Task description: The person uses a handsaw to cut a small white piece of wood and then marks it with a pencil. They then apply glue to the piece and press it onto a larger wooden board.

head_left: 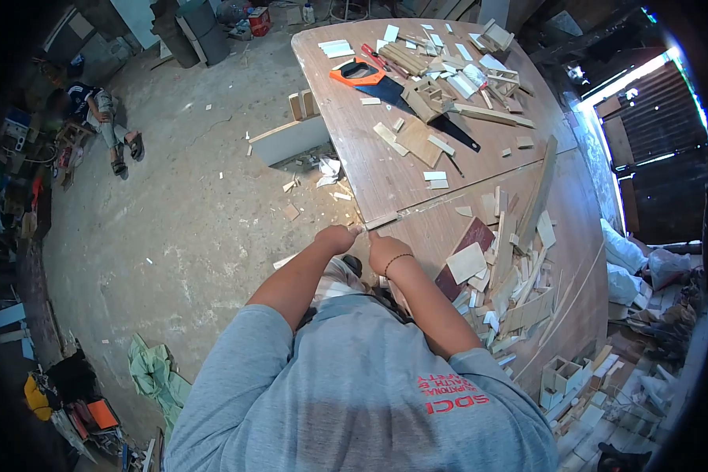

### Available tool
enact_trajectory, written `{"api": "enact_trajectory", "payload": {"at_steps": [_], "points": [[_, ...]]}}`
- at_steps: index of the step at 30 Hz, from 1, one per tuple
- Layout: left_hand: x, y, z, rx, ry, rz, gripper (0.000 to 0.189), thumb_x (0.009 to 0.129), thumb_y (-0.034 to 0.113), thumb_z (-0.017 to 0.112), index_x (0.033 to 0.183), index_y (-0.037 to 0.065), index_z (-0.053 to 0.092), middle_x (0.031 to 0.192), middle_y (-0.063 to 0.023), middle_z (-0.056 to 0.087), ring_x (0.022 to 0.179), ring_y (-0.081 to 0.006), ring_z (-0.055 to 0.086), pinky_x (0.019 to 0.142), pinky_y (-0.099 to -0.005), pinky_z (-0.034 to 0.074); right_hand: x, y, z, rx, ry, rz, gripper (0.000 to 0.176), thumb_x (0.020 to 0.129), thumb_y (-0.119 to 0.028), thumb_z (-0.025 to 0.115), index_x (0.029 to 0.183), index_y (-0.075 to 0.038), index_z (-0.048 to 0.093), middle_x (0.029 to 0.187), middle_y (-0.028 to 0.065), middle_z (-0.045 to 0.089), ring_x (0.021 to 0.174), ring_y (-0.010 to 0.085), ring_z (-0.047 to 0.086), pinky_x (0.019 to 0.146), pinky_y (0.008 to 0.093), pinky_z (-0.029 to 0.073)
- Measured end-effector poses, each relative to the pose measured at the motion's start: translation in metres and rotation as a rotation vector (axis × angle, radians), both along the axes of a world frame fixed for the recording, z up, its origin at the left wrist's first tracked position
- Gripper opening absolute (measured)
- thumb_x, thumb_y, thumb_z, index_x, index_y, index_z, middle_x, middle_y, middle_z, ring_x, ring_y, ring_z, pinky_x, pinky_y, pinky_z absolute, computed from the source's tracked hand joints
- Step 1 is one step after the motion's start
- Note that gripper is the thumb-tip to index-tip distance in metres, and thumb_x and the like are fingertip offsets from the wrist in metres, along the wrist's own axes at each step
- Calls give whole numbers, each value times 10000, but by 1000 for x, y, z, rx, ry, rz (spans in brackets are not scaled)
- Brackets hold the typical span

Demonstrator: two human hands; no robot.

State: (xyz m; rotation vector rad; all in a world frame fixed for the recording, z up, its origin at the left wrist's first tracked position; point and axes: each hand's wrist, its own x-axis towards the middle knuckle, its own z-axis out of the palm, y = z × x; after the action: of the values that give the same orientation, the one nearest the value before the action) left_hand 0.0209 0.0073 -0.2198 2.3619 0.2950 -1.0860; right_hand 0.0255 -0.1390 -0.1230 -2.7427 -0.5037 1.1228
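Wood strip [381,220] seems pinched by 2 hands held together: left hand [337,238], right hand [387,250].

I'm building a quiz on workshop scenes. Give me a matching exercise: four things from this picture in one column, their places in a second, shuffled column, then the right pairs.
Things
1. handsaw
2. green cloth
3. pile of wood offcuts
4. left hand

Places
A. on the concrete floor, low on the left
B. at the near edge of the table, next to the right hand
C. on the far part of the table
D. on the table, to the right of the right hand

Pairs: 1-C; 2-A; 3-D; 4-B
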Motion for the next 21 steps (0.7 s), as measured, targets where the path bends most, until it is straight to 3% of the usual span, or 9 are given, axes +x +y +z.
{"api": "enact_trajectory", "payload": {"at_steps": [2, 8, 11, 15, 17, 21], "points": [[0, 1, 0, -5, 7, 2, 723, 923, 609, 268, 1187, 16, 587, 1249, -185, 559, 1164, -328, 529, 966, -420, 410, 1, -1, 18, -19, 15, 80, 417, 830, -87, 432, 1240, -12, 448, 1022, 247, 633, 975, 365, 619, 829, 457, 488], [4, -1, -13, -34, 2, -21, 718, 927, 602, 264, 1192, 15, 583, 1257, -189, 551, 1172, -333, 522, 974, -424, 402, 4, -1, -23, 29, 4, -33, 390, 835, -102, 434, 1215, -27, 481, 1037, 249, 628, 979, 367, 617, 829, 457, 487], [3, 3, -12, -19, -2, -13, 713, 926, 599, 270, 1187, 17, 588, 1251, -189, 556, 1171, -334, 523, 975, -423, 401, 9, -5, 27, -22, 67, 103, 410, 838, -100, 425, 1241, -37, 457, 1019, 252, 632, 966, 373, 619, 822, 462, 487], [5, 1, -15, -39, -9, -19, 721, 921, 608, 269, 1184, 20, 592, 1242, -187, 564, 1170, -335, 524, 974, -425, 403, 4, -10, -5, 2, 23, 58, 422, 839, -92, 414, 1258, -38, 435, 1000, 253, 636, 948, 382, 622, 817, 468, 487], [6, 2, -11, -55, -10, -24, 728, 921, 607, 269, 1179, 5, 588, 1233, -205, 562, 1164, -347, 523, 973, -426, 400, -2, -4, -37, 49, 1, -106, 427, 851, -108, 434, 1272, -37, 454, 1082, 227, 625, 1014, 349, 614, 851, 443, 491], [1, 0, -10, -45, -30, 17, 729, 921, 600, 283, 1158, -16, 592, 1198, -229, 576, 1144, -360, 533, 963, -424, 404, -4, -6, -9, 28, 15, -101, 420, 851, -112, 439, 1264, -33, 461, 1078, 228, 626, 1013, 354, 614, 851, 440, 492]]}}
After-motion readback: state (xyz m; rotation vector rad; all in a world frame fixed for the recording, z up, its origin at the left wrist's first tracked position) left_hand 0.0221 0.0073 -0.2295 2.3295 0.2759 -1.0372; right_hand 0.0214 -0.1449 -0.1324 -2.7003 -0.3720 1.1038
